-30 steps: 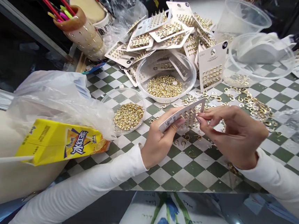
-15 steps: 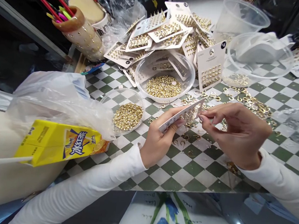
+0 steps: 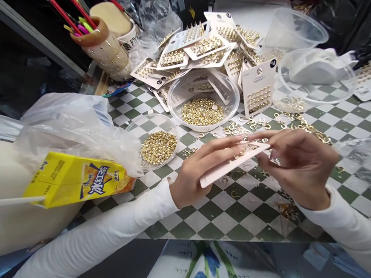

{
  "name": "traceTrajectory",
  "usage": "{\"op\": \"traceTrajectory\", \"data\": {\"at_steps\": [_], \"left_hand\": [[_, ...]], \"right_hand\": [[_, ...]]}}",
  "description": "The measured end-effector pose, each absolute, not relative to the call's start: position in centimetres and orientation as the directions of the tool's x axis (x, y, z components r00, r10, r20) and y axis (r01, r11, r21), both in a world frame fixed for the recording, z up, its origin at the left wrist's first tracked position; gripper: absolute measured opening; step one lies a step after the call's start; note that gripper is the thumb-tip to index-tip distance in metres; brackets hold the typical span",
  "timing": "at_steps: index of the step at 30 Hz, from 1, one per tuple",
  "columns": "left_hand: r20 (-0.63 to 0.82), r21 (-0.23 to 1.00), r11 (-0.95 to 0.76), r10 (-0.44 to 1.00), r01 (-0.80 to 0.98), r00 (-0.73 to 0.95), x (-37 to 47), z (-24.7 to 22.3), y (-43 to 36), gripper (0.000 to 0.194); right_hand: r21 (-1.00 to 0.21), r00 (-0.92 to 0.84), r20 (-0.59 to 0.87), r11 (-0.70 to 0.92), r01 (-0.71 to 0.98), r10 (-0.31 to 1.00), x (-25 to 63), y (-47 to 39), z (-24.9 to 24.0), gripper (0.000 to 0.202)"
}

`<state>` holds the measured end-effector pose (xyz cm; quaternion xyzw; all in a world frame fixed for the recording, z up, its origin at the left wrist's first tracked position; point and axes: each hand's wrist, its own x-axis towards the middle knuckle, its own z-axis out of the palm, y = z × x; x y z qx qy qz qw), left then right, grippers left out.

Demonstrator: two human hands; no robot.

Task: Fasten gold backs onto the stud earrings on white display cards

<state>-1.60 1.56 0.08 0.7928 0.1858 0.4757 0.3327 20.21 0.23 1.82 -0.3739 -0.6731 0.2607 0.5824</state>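
Note:
My left hand (image 3: 192,170) is closed around a white earring card (image 3: 231,165), which is tilted nearly edge-on, with small gold pieces along its far side. At the card's right end, my right hand (image 3: 296,166) has its thumb and fingers bent around the edge, touching it. Whether a small piece is also between those fingertips is hidden. Loose gold hooks (image 3: 255,123) lie scattered behind and below the hands. Just beyond stands a clear round tub (image 3: 171,107) with many tiny gold pieces, and left of it a clear lid (image 3: 134,128) holds more.
A pile of filled earring cards (image 3: 209,46) rises at the back, one card (image 3: 258,89) leaning upright. Clear tubs (image 3: 299,30) stand back right. On the left are a yellow drink carton (image 3: 71,181) with a straw, a plastic bag (image 3: 76,125) and a pen cup (image 3: 105,50).
The card has turned from upright to nearly flat, its far end swinging right. My left fingers have spread along its far side, and my right fingers have come onto its end.

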Motion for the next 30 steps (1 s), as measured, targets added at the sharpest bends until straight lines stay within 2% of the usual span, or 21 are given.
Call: {"op": "traceTrajectory", "data": {"at_steps": [4,7,10,16,19,26,30], "left_hand": [[0.674,0.565,-0.823,0.503,0.061,0.541,-2.14,-0.17,1.8,0.05],[0.703,0.444,-0.884,0.446,0.147,0.554,-2.46,-0.28,1.85,0.048],[0.684,0.385,-0.896,0.437,0.219,0.584,-2.66,-0.19,1.81,0.05],[0.681,0.37,-0.902,0.427,0.223,0.595,-2.73,-0.17,1.76,0.058],[0.689,0.378,-0.907,0.41,0.187,0.597,-2.72,-0.24,1.82,0.058],[0.702,0.437,-0.894,0.407,0.098,0.585,-2.69,-0.27,1.88,0.048],[0.713,0.426,-0.897,0.415,0.12,0.565,-2.63,-0.21,1.68,0.053]], "right_hand": [[-0.774,-0.085,0.612,0.617,0.143,0.787,20.28,0.04,1.65,0.027],[-0.759,-0.087,0.631,0.637,0.137,0.771,20.33,0.09,1.41,0.028],[-0.731,-0.09,0.664,0.67,0.126,0.742,20.38,0.17,1.22,0.029],[-0.709,-0.09,0.685,0.69,0.148,0.723,20.56,0.17,1.02,0.029],[-0.671,-0.101,0.713,0.717,0.19,0.694,20.72,0.26,1.07,0.029],[-0.678,-0.089,0.713,0.716,0.164,0.695,20.57,0.42,1.36,0.026],[-0.672,-0.096,0.717,0.721,0.169,0.69,20.56,0.38,1.33,0.024]]}}
